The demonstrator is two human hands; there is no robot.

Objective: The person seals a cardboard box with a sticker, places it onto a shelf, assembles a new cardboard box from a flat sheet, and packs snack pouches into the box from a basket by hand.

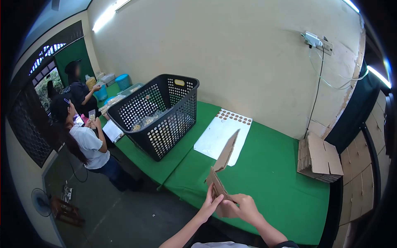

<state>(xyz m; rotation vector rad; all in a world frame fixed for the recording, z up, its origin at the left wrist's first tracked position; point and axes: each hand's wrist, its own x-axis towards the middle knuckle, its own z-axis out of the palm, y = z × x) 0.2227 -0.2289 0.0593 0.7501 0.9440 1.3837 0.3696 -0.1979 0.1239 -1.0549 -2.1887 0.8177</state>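
Both my hands grip a brown cardboard box (224, 155), partly folded, with one long flap sticking up and away from me. My left hand (210, 205) pinches its lower left side, thumb against the board. On the right side, my right hand (244, 206) has its fingers curled round the edge. The cardboard is held above the front edge of the green-covered table (273, 182). Behind it lies a white sheet (211, 138) with rows of small round brown pieces (234, 116) along its far end.
A large black perforated basket (171, 124) holding clear packets stands left on the table. Flat folded cardboard boxes (320, 157) are stacked at the right. Two people (89, 142) stand at the table's far left, near blue tubs (123, 81). A fan (41, 202) is on the floor side.
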